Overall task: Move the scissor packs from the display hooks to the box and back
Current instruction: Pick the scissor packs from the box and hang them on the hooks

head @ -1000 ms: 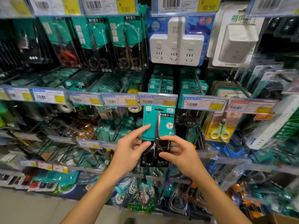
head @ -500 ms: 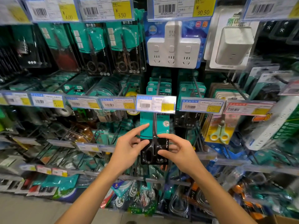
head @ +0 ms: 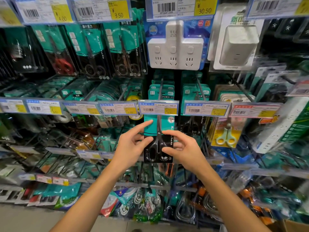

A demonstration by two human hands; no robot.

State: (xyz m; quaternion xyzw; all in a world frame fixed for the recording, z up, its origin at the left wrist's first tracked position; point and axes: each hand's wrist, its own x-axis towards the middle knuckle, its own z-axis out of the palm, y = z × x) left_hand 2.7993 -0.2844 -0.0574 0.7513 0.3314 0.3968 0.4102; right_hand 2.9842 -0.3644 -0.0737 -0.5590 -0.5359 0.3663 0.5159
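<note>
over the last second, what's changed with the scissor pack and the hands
The scissor pack has gone up: its top, earlier clear below the price tag, now sits tucked behind it, along the hook. Both hands rose with it. The left hand and right hand keep the same pinch on the pack's lower half, one on each side. The rest of the display looks unchanged.

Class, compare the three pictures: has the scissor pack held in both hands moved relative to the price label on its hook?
Yes. The scissor pack has gone upward: its top is now tucked behind the price label, where earlier its hang hole showed below it.
</note>
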